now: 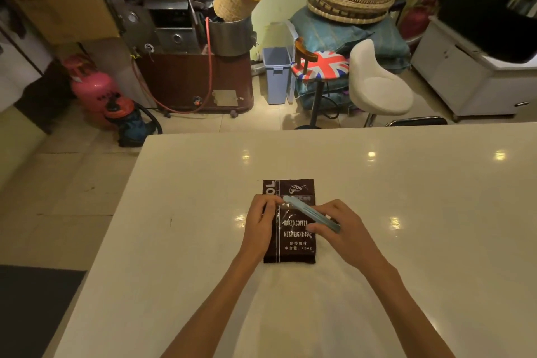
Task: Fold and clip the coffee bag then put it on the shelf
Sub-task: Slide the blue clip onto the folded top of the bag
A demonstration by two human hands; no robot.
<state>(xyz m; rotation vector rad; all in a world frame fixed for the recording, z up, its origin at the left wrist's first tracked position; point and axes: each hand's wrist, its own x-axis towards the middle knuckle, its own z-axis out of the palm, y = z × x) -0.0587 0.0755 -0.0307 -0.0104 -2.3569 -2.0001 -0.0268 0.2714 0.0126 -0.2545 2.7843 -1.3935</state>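
Just two bare forearms coming in from the bottom edge, no sleeves anywhere in view; no watch, no bracelet, no rings that I can make out; left hand (259, 225) and right hand (341, 229) both gloveless; slim wrists, fingers look plain, nails too small to say much about.

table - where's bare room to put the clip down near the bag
The white table is bare right of the coffee bag, left of it to the table edge, and between the bag's far end and the far edge. It is crowded only over the bag, where the left hand and right hand hold the blue clip.
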